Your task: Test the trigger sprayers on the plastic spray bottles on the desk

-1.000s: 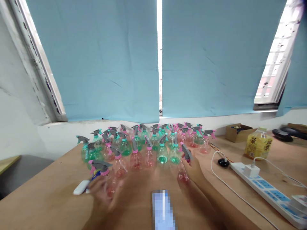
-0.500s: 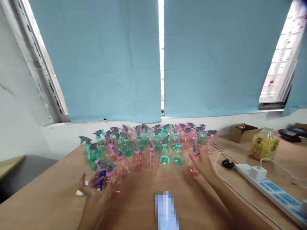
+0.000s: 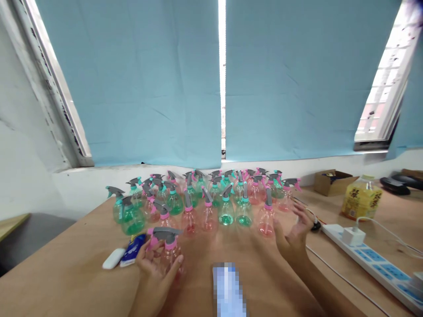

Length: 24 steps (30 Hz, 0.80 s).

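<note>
Since half a second ago, the right hand [image 3: 292, 237] has let go of a pink bottle [image 3: 266, 220] beside the row and hovers open; the left hand [image 3: 155, 268] grips a pink spray bottle [image 3: 168, 251] upright on the worktop [image 3: 66, 273].

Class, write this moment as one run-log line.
left hand: holds pink spray bottle | right hand: open, beside placed pink bottle | surface: wooden table
</note>
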### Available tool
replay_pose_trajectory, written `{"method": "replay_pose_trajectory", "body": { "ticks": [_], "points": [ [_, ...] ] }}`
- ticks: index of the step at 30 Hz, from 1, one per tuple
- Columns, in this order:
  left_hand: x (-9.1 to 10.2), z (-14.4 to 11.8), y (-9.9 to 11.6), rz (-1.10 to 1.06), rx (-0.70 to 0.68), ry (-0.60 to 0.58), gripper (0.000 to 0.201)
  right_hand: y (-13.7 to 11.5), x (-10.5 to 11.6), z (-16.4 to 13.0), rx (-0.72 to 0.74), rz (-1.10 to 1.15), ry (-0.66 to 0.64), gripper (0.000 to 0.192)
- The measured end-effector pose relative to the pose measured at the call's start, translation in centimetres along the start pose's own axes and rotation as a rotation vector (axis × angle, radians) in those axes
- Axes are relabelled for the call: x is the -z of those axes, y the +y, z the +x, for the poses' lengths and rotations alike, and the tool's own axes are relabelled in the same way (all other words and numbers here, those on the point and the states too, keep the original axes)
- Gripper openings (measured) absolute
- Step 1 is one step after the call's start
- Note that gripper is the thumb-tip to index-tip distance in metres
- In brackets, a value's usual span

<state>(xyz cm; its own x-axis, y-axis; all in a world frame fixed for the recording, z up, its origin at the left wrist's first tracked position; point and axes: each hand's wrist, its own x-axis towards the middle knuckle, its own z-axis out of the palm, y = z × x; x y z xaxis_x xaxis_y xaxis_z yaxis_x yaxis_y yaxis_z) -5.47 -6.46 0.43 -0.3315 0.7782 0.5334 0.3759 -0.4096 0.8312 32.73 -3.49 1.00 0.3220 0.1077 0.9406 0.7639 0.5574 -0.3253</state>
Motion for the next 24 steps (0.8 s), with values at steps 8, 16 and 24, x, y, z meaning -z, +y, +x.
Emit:
{"method": "replay_pose_trajectory", "body": {
  "ticks": [8,16,24],
  "points": [
    [-3.4,0.9,-0.5,0.038,-0.066,-0.308,0.084,-8.9,-3.3,0.0,0.011,0.324,-0.634,0.032],
    [-8.6,1.1,0.5,-0.262,-0.067,-0.467,0.084,-10.3,-11.9,-2.0,-0.531,0.573,-0.867,0.048],
    [-10.3,1.1,0.9,-0.142,-0.139,-0.510,0.072,-7.3,-14.0,-0.7,-0.600,0.946,-0.916,0.031]
  ]
}}
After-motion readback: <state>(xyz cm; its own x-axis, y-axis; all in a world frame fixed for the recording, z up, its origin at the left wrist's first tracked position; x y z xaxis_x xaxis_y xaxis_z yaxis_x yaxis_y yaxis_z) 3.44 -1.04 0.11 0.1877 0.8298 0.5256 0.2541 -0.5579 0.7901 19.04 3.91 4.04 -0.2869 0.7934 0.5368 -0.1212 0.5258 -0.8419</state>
